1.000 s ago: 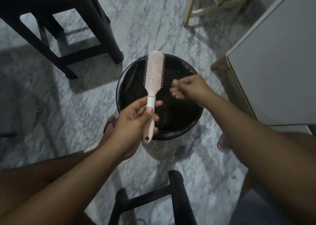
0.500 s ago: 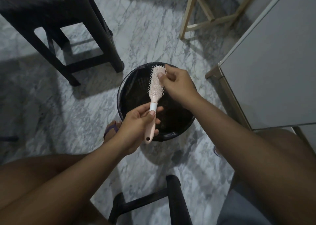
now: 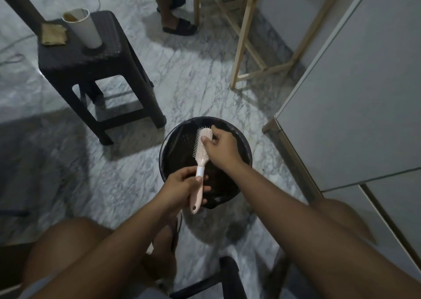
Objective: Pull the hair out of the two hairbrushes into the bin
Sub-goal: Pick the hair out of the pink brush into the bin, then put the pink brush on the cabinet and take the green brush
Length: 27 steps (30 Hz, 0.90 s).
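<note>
A pale pink hairbrush (image 3: 201, 153) with a white collar is held over a round black bin (image 3: 169, 153) on the marble floor. My left hand (image 3: 182, 186) grips the brush's handle, bristles facing up and to the left. My right hand (image 3: 222, 146) is at the brush's head, thumb and fingertips pinching among the bristles near the tip. Any hair between the fingers is too fine to make out. Only one brush is in view.
A black stool (image 3: 91, 55) at the back left carries a white cup (image 3: 83, 27) and a folded cloth (image 3: 53, 34). A grey cabinet (image 3: 355, 89) stands at the right, a wooden frame (image 3: 241, 39) behind. Another person's feet in sandals (image 3: 177, 25) are at the top.
My right hand came from beside the brush onto its head and now pinches at the bristles. The view tilted up, bringing the stool top and another person's feet into sight.
</note>
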Motion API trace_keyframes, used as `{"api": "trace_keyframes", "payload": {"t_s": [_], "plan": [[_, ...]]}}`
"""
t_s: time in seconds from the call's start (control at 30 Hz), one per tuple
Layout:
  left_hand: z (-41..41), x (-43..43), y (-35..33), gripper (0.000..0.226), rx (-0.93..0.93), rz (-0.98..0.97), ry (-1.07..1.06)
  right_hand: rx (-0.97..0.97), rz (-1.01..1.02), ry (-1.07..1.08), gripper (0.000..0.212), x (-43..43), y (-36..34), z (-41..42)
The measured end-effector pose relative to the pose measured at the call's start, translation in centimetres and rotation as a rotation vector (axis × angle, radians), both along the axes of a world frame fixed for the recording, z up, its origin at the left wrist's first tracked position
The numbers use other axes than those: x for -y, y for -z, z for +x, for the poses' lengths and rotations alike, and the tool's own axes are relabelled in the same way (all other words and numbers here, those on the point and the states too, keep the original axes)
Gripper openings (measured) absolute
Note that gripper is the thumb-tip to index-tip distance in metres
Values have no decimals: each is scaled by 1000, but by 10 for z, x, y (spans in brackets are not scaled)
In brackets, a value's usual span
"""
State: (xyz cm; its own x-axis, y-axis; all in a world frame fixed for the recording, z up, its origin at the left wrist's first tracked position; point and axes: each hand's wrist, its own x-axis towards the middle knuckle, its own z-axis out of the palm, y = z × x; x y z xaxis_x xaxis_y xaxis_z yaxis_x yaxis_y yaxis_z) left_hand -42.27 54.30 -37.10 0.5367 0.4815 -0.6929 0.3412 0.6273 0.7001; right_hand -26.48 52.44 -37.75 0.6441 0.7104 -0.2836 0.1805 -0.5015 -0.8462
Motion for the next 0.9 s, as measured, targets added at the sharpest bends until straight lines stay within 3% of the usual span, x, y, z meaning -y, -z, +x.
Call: {"api": "trace_keyframes", "payload": {"t_s": [0.23,0.4,0.63,0.9], "plan": [[28,-27,0,33,-120,27,61,-91,-7,59,57,-13,9,25],[42,-45,-31,28,-104,-13,78,-184,20,125,39,-18,-32,48],[64,-33,-173,24,-68,-53,224,-240,152,293,54,4,-173,81],[137,43,-352,26,-31,-14,566,-227,251,602,54,134,-349,130]]}}
